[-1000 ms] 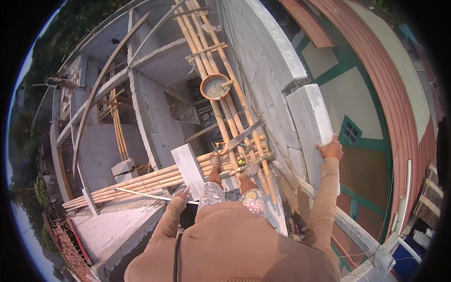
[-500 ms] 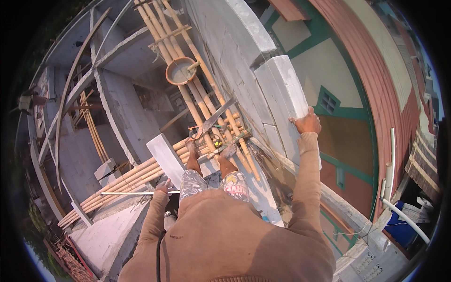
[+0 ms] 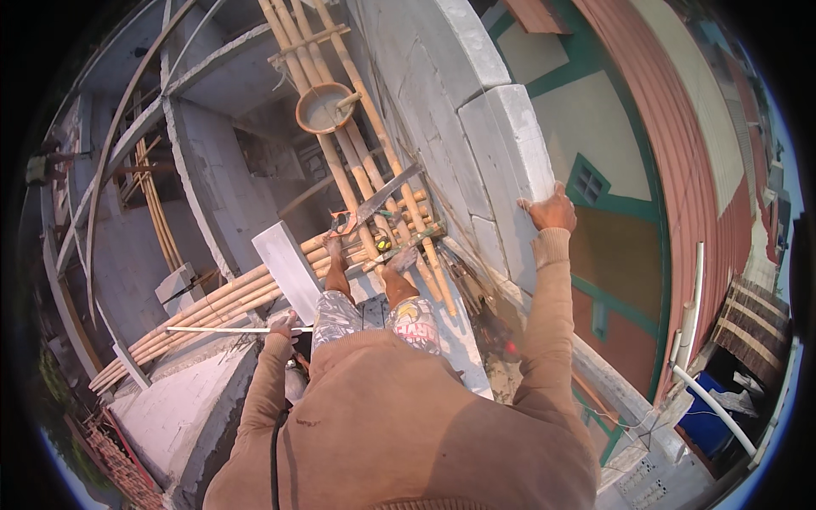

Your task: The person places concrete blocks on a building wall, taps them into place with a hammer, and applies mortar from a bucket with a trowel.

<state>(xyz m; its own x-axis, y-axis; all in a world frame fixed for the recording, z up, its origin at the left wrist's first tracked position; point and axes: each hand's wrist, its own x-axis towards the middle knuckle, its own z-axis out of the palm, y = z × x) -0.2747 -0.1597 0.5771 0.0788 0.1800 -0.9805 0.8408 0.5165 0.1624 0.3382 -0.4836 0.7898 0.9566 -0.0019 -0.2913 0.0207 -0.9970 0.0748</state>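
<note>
My right hand (image 3: 552, 211) is closed over the top edge of a light grey wall block (image 3: 503, 140), its fingertips on the near side of the wall. This block is the nearest one in the top row of the grey block wall. On the left, my left hand (image 3: 285, 326) closes around a thin white rod (image 3: 212, 329), which sticks out on both sides of it. Just beyond that hand a loose pale block (image 3: 287, 265) stands tilted beside my knee. A handsaw (image 3: 387, 194) with an orange handle lies across the bamboo poles near my feet.
Bamboo poles (image 3: 344, 166) run ahead, bearing a round mortar bowl (image 3: 325, 109). More bamboo (image 3: 191, 327) crosses to the left. A yellow tape measure (image 3: 383, 244) lies by my feet. Left are drops between concrete beams (image 3: 197, 183); right, beyond the wall, a red roof (image 3: 654, 144).
The whole view has shifted slightly, with the scene sitting a little higher and further left. Both hands keep their places on the wall block and the white rod.
</note>
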